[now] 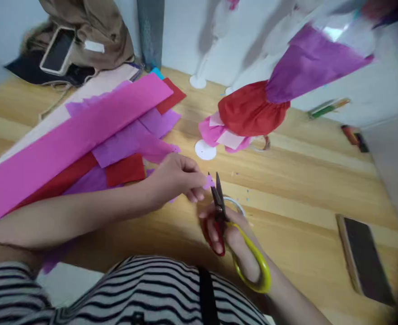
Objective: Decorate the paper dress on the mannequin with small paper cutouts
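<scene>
My left hand (pixel 181 177) pinches a small piece of purple paper (pixel 208 182) between thumb and fingertips. My right hand (pixel 241 246) grips a pair of scissors (pixel 220 212) by its handles, one loop yellow and the other red. The dark blades are parted and point away from me, with one blade tip beside the purple paper; I cannot tell whether they touch. Behind my right hand lies a white ring (pixel 237 204), partly hidden, perhaps a roll of tape. Long strips of pink paper (pixel 83 131), purple paper (pixel 120 144) and red paper (pixel 126 170) lie to the left, some under my left arm.
A doll-like figure in a red skirt (pixel 253 108) and purple paper (pixel 307 63) leans above a white round base (pixel 205 150). White stands (pixel 198 81) line the wall. One phone (pixel 366 257) lies at right, another (pixel 58 50) on a brown bag (pixel 107 31). Pens (pixel 329 108) lie at the back.
</scene>
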A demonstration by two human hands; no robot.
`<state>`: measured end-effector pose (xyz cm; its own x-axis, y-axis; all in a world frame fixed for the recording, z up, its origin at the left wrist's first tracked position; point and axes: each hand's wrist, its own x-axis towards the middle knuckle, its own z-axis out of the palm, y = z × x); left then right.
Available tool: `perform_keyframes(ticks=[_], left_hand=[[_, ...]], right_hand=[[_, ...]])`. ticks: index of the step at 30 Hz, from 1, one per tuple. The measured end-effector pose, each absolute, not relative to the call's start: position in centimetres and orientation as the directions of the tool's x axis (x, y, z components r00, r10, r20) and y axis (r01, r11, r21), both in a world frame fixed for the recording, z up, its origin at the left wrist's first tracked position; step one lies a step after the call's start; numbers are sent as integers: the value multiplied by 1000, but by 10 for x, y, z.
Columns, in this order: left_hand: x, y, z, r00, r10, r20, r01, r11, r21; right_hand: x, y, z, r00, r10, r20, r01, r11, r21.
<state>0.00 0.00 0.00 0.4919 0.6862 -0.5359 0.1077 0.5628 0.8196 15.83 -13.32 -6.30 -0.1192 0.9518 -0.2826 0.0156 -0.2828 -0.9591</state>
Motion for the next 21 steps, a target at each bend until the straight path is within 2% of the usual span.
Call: perform_keyframes(ticks=[8, 21], left_hand=[[1, -1, -1, 450, 722, -526, 98, 546, 832], [-1, -2, -5, 457, 738, -496, 87, 518, 851]], right_hand=[[161, -130, -50, -170, 940, -296, 69, -288, -955], [166, -130, -51, -208, 921, -328, 53, -324, -944]])
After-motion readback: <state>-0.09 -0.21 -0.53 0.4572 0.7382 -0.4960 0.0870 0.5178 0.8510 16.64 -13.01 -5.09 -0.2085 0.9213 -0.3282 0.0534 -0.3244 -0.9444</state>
